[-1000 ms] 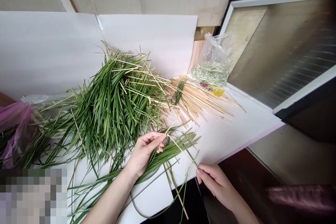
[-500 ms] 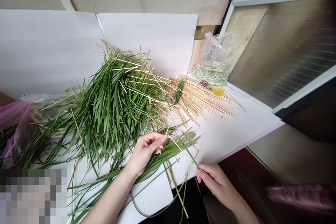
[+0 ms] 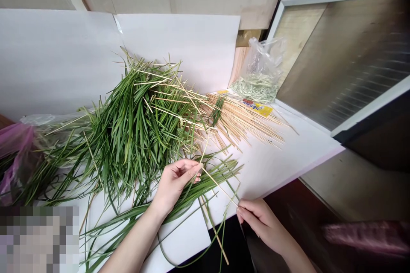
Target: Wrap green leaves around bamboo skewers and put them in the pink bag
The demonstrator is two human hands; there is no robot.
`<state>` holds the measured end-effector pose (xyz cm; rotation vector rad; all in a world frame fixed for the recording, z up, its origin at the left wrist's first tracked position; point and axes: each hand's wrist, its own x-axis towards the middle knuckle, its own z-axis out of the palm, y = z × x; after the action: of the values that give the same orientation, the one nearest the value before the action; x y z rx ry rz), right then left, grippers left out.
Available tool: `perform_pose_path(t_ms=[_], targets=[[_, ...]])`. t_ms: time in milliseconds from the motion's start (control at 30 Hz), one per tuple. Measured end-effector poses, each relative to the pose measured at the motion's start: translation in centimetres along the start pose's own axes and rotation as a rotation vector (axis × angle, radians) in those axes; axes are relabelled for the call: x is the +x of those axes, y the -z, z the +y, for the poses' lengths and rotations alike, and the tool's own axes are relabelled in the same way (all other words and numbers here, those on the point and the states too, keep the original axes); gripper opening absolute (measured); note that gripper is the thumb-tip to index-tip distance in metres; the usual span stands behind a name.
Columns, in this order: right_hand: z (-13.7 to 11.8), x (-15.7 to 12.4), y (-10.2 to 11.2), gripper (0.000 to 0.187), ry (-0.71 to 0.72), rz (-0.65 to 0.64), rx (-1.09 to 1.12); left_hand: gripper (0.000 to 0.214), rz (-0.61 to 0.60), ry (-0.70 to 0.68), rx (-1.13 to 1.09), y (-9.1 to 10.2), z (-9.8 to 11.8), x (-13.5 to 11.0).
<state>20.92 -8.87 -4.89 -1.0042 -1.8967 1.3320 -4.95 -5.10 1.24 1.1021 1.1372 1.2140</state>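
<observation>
A thin bamboo skewer [image 3: 220, 186] slants between my two hands. My left hand [image 3: 176, 183] is closed in a pinch at its upper end, where another thin pale piece sticks up from the fingertips; I cannot tell whether the two are joined. My right hand [image 3: 261, 219] pinches the lower end between thumb and fingers, near the table's front edge. Under and beside my left hand lies a loose bundle of garlic chives [image 3: 221, 172], stem ends to the right. A large heap of chives on skewers [image 3: 134, 123] rises behind that hand.
Many bare skewers [image 3: 250, 119] lie fanned out at the back right of the white table [image 3: 275, 164]. Beyond them stands a clear plastic bag [image 3: 256, 83] with pale green strips. A pink bag [image 3: 16, 149] sits at the left; a framed glass panel [image 3: 339, 59] is at the right.
The whole view has shifted very slightly. Both hands keep their pinch on the skewer in nearly the same position.
</observation>
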Motion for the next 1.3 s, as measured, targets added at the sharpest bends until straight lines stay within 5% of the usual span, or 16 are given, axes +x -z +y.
perform_pose_path(t_ms=[267, 600, 833, 933, 1067, 1200, 1300], targets=[[-0.2, 0.0, -0.2, 0.046, 0.000, -0.013, -0.034, 0.028, 0.005, 0.016, 0.002, -0.6, -0.6, -0.3], [-0.2, 0.2, -0.3, 0.046, 0.035, 0.001, -0.021, 0.028, -0.322, -0.066, 0.473, -3.7, -1.6, -2.6], [-0.3, 0.1, -0.3, 0.053, 0.011, 0.030, 0.057, 0.027, -0.526, -0.179, 0.483, -1.3, 1.1, -1.4], [-0.3, 0.0, -0.3, 0.054, -0.005, 0.030, 0.082, 0.028, -0.458, -0.177, 0.495, -0.2, 1.2, -0.7], [-0.4, 0.0, -0.2, 0.056, -0.003, 0.024, 0.056, 0.027, -0.144, -0.325, 0.694, -0.6, -0.5, 0.0], [-0.2, -0.1, -0.2, 0.054, -0.010, 0.014, 0.056, 0.020, -0.198, -0.418, 1.028, -1.6, -2.1, 0.2], [0.0, -0.2, -0.2, 0.052, -0.016, 0.004, 0.069, 0.012, -0.195, -0.399, 1.058, -1.5, -2.2, 0.2]])
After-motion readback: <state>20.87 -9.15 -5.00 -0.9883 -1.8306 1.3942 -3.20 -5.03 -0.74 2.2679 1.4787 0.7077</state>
